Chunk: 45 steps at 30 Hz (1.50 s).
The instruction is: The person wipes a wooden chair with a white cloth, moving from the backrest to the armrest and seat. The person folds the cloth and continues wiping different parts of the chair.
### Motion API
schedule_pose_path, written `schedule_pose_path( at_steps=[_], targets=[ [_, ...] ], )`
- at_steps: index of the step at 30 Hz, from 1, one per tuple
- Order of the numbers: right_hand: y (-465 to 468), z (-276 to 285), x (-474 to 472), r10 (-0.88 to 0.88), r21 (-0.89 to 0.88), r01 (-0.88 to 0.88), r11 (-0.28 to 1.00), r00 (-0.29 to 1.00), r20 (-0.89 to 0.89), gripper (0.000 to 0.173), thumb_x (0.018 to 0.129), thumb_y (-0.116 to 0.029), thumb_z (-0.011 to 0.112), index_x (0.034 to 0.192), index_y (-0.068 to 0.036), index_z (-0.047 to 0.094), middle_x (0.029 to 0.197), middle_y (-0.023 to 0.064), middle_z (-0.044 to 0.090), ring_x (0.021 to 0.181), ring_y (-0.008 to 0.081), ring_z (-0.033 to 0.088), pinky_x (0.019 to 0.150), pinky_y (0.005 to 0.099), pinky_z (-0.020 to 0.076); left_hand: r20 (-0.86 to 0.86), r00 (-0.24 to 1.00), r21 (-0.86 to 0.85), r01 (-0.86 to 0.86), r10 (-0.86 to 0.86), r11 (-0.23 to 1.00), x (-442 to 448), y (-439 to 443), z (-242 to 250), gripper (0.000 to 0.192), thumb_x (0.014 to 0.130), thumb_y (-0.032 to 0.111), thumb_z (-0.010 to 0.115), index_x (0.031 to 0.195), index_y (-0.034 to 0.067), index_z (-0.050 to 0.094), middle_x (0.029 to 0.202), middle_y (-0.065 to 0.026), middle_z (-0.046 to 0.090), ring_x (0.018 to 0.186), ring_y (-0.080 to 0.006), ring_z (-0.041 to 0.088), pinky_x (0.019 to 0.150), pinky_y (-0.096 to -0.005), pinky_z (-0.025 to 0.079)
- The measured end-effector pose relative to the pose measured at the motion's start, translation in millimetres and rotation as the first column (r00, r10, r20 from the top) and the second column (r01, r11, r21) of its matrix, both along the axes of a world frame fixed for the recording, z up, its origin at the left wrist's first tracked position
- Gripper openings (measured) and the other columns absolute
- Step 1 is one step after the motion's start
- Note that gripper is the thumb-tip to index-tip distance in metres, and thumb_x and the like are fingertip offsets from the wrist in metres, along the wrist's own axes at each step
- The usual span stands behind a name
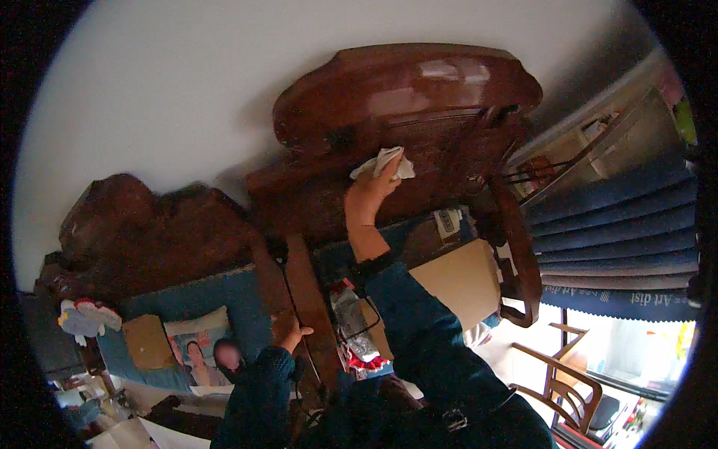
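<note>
My right hand (378,188) is raised against the dark carved wooden backrest (443,149) of a seat. It holds a crumpled white cloth (392,160), which touches the wood below the rounded, glossy top rail (392,95). Lower and to the left, my left hand (290,332) rests on a flat wooden armrest (308,286) between two seats, thumb spread, with nothing seen in it. A cardboard box (460,280) sits on the seat beside my right sleeve. Near it lie a plastic-wrapped bundle (356,325) and red frilled fabric (367,363).
At left, a wooden sofa with a blue seat cushion (241,297) holds a printed pillow (196,342), a brown cushion (148,342) and a plush toy (90,320). A blue pleated curtain (611,230) hangs at right above a wooden chair (572,387). A pale wall (185,84) rises behind.
</note>
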State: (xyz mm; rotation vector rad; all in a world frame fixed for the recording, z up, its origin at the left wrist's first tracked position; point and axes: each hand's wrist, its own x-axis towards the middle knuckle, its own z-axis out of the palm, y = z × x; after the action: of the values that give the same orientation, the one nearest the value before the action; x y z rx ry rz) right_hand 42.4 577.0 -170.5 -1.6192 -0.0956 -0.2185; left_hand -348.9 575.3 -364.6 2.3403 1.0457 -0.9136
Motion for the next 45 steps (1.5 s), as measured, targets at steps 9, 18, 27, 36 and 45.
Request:
schedule_pose_path(
  at_steps=[9, 18, 27, 36, 45],
  targets=[
    [-27, 47, 1, 0.477, -0.614, -0.226, 0.756, 0.833, 0.281, 0.047, 0.088, -0.010, 0.060, 0.134, -0.009, 0.048, 0.117, 0.0291, 0.057, 0.103, 0.0481, 0.057, 0.087, 0.0476, 0.0491, 0.042, 0.998, -0.027, 0.052, -0.051, 0.998, 2, 1, -2, 0.108, 0.073, 0.067, 0.068, 0.144, -0.006, 0.031, 0.150, -0.0243, 0.029, 0.135, -0.0425, 0.032, 0.110, -0.0511, 0.027],
    [-18, 54, 5, 0.619, -0.858, -0.385, 0.339, 0.778, -0.105, 0.056, 0.091, -0.033, 0.059, 0.140, -0.012, 0.044, 0.098, 0.0255, 0.066, 0.089, 0.0435, 0.063, 0.078, 0.0510, 0.0506, 0.367, 0.922, 0.037, -0.151, 0.127, 0.988, -6, -12, -46, 0.083, 0.072, 0.065, 0.070, 0.122, 0.000, 0.055, 0.129, -0.0204, 0.050, 0.120, -0.0378, 0.047, 0.102, -0.0495, 0.032],
    [-7, 93, -50, 0.806, -0.953, -0.084, 0.290, 0.558, 0.196, 0.064, 0.087, -0.030, 0.062, 0.144, -0.024, 0.034, 0.084, 0.0172, 0.068, 0.070, 0.0379, 0.067, 0.058, 0.0477, 0.0536, 0.332, 0.943, 0.136, -0.023, -0.024, 0.990, -5, -21, -58, 0.056, 0.069, 0.057, 0.075, 0.097, 0.008, 0.074, 0.117, -0.0147, 0.064, 0.104, -0.0316, 0.060, 0.091, -0.0475, 0.042],
    [41, 91, -40, 0.714, -0.999, -0.007, -0.036, 0.699, -0.031, 0.078, 0.089, -0.035, 0.059, 0.149, -0.012, 0.016, 0.080, 0.0201, 0.068, 0.071, 0.0411, 0.066, 0.063, 0.0512, 0.0515, 0.143, 0.990, 0.170, -0.026, 0.001, 0.985, 15, -19, -11, 0.096, 0.064, 0.058, 0.079, 0.139, 0.008, 0.045, 0.133, -0.0122, 0.054, 0.125, -0.0372, 0.047, 0.099, -0.0466, 0.044],
    [34, 64, -34, 0.699, -0.982, -0.151, 0.116, 0.714, -0.027, 0.077, 0.090, -0.033, 0.058, 0.150, -0.012, 0.016, 0.096, 0.0257, 0.066, 0.078, 0.0450, 0.065, 0.068, 0.0532, 0.0524, 0.273, 0.962, 0.222, -0.086, 0.022, 0.971, 13, -34, -39, 0.085, 0.066, 0.057, 0.079, 0.132, 0.009, 0.054, 0.130, -0.0099, 0.054, 0.124, -0.0349, 0.046, 0.097, -0.0451, 0.044]
  ],
)
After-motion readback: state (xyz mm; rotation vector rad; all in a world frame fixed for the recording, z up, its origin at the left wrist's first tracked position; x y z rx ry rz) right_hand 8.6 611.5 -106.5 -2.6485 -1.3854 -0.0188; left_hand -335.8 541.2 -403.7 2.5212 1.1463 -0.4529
